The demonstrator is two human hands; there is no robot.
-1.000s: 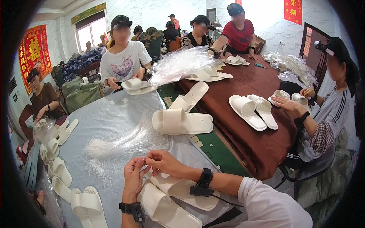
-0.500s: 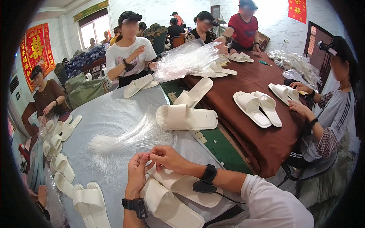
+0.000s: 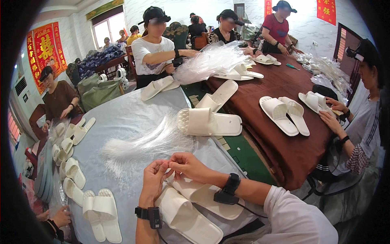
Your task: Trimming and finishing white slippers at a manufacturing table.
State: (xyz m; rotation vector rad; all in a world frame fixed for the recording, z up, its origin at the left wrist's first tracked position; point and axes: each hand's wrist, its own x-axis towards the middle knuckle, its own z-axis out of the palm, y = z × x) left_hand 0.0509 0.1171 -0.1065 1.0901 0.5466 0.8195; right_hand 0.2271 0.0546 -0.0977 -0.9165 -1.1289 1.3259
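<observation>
My left hand (image 3: 153, 181) and my right hand (image 3: 190, 166) meet at their fingertips, both pinched closed. Whatever lies between the fingers is too small to make out. Right below them rests a pair of white open-toe slippers, one slipper (image 3: 172, 209) nearer me and the other slipper (image 3: 219, 205) beside it, partly hidden by my right wrist. Just beyond my hands a loose bundle of thin clear plastic strands (image 3: 140, 142) spreads over the grey table cover (image 3: 122, 110). Past it, one white slipper (image 3: 225, 125) lies on its sole across another slipper (image 3: 221, 95).
Several white slippers (image 3: 101, 215) line the table's left edge. A brown-covered table (image 3: 252, 97) at right bears more slippers (image 3: 280, 116) and clear plastic bags (image 3: 217, 61). A co-worker at right (image 3: 361, 118) touches slippers; other people sit or stand around the tables.
My hands stay pinched together over the slippers, while the whole view has shifted slightly. Across the table, the co-worker in the white shirt has lowered a raised hand to the plastic bags.
</observation>
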